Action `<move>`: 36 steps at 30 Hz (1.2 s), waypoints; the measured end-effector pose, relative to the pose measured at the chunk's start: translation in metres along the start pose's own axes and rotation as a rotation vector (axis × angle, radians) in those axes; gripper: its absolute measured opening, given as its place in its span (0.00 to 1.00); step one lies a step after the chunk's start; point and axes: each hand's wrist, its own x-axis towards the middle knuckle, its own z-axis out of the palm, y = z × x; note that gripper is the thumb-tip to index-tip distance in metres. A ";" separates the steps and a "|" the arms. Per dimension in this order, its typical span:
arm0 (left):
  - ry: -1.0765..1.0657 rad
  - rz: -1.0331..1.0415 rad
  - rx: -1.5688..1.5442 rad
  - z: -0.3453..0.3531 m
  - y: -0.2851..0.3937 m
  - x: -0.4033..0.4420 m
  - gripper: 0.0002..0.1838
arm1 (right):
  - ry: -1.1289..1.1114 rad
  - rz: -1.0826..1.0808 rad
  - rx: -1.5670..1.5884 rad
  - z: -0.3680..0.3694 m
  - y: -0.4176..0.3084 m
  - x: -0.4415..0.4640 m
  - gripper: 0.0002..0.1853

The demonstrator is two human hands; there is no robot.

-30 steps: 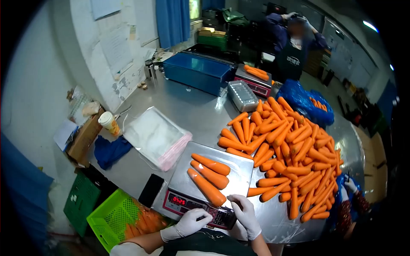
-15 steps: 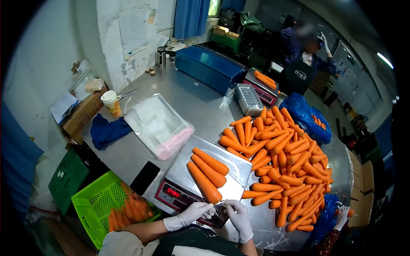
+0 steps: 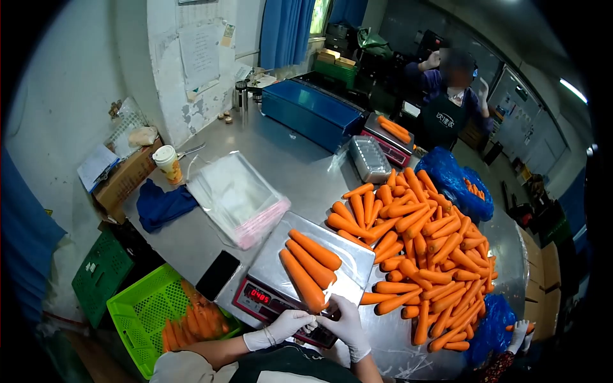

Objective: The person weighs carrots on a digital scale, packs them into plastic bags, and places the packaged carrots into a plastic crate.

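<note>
Three carrots lie side by side on the metal pan of a weighing scale, whose red display glows. Below their thick ends, my gloved left hand is pinched closed at the scale's front edge. My gloved right hand meets it there, thumb and fingertips drawn in close to the left fingers. Whatever they pinch is too small to make out. A small white piece shows against the nearest carrot, by the right fingers; I cannot tell what it is.
A big heap of carrots spreads right of the scale. Clear plastic bags and a black phone lie left. A green crate stands below the table edge. Across the table is a co-worker; another person's gloved hand shows at right.
My right hand has moved slightly up and left, nearer the carrots, and a white piece now shows by them. The display went from 0480 to 0485. The far co-worker's arms have moved.
</note>
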 end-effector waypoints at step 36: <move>-0.293 -0.236 0.242 -0.070 0.042 -0.047 0.15 | -0.518 0.449 0.759 -0.043 0.035 -0.028 0.08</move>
